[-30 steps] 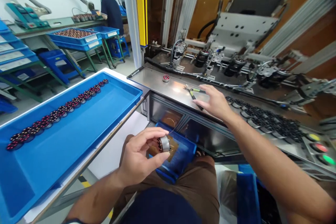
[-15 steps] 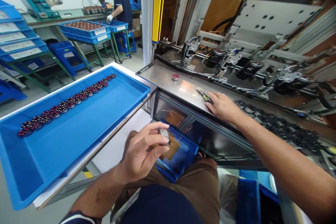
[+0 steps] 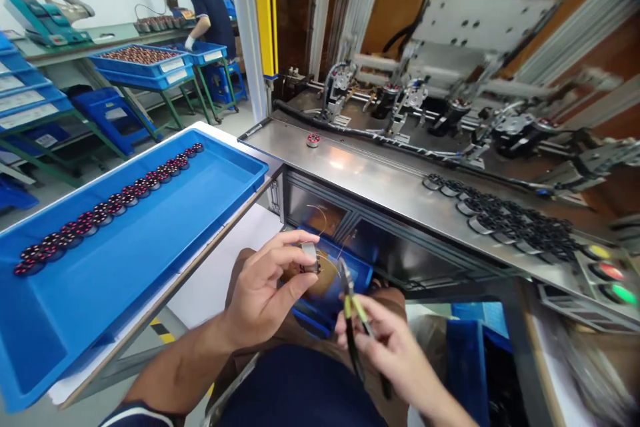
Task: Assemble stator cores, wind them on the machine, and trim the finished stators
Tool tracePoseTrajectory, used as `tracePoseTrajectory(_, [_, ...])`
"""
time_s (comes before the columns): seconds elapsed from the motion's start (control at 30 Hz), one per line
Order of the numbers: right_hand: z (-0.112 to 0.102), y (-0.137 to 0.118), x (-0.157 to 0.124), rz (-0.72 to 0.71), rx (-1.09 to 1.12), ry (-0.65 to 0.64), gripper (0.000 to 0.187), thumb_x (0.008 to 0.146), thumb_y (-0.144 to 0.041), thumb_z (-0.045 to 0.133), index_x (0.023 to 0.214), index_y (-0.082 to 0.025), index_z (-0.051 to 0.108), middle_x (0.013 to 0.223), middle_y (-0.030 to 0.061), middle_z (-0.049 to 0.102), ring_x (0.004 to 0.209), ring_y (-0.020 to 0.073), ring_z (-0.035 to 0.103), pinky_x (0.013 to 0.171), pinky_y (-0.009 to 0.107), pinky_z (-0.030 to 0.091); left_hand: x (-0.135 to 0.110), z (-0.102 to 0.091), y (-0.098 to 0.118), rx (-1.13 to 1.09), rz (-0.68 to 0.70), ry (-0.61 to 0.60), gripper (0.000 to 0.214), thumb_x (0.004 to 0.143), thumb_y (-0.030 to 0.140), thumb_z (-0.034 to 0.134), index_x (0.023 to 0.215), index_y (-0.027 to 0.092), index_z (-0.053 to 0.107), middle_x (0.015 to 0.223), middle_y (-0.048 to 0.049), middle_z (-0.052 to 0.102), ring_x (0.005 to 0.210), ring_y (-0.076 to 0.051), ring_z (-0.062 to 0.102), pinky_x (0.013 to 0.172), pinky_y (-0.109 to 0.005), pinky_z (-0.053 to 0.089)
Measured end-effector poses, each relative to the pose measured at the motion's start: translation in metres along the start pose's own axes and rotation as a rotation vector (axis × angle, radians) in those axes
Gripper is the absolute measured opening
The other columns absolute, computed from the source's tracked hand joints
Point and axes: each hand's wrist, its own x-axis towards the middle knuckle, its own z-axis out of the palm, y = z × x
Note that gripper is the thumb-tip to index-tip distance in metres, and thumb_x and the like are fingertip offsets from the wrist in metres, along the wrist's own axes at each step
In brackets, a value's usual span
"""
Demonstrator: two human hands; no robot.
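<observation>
Pinching a wound stator [image 3: 309, 258] between thumb and fingertips of the left hand [image 3: 265, 293], over the lap and just above a small blue bin [image 3: 363, 275]. Gripping side cutters [image 3: 353, 310] in the right hand [image 3: 395, 347], fingers closed round the yellow-green and black handles.

Lying up and to the left of the right hand: the stator, near the cutter nose but apart from it. Running along that same line: the long axis of the cutters, handles low at the right, nose raised toward the part. Nearer to the stator by far: the left hand, already touching it. Hard to tell whether a thin strand of wire curls off the part toward the nose; too fine to be sure.

To the left, on a blue tray [image 3: 150, 260], a single row of wound stators [image 3: 110, 203] along the far wall. Ahead, on the steel worktop [image 3: 380, 180], one lone stator [image 3: 313, 140] and, well apart to the right, a cluster of black rings [image 3: 500, 217] beside yellow, red and green push buttons [image 3: 606, 272]. At the back, a co-worker [image 3: 203, 3] bent over another bench.

No brand or writing legible: white labels on the blue crates [image 3: 30, 117] too blurred to read, and no captions readable by the buttons.
</observation>
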Motion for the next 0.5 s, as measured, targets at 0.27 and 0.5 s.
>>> tracePoseTrajectory(0.27, [0.026, 0.032, -0.048, -0.128, 0.179, 0.038, 0.064, 0.085, -0.023, 0.066, 0.144, -0.033, 0.043, 0.113, 0.0075, 0.064, 0.101, 0.0221, 0.066, 0.092, 0.040, 0.053, 0.006, 0.024, 0.001, -0.096, -0.024, -0.094, 0.039, 0.084, -0.003, 0.063, 0.114, 0.022, 0.063, 0.127, -0.0122, 0.061, 0.124, -0.025, 0.058, 0.089, -0.033, 0.055])
tracePoseTrajectory(0.5, [0.024, 0.000, -0.018, -0.577, -0.474, 0.157, 0.083, 0.072, -0.006, 0.058, 0.150, -0.027, 0.038, 0.123, 0.0089, 0.067, 0.110, 0.0273, 0.064, 0.099, 0.042, 0.054, 0.006, 0.030, 0.005, -0.093, -0.037, -0.104, 0.037, 0.083, -0.001, 0.064, 0.112, 0.022, 0.063, 0.127, -0.0129, 0.062, 0.122, -0.025, 0.059, 0.084, -0.030, 0.057])
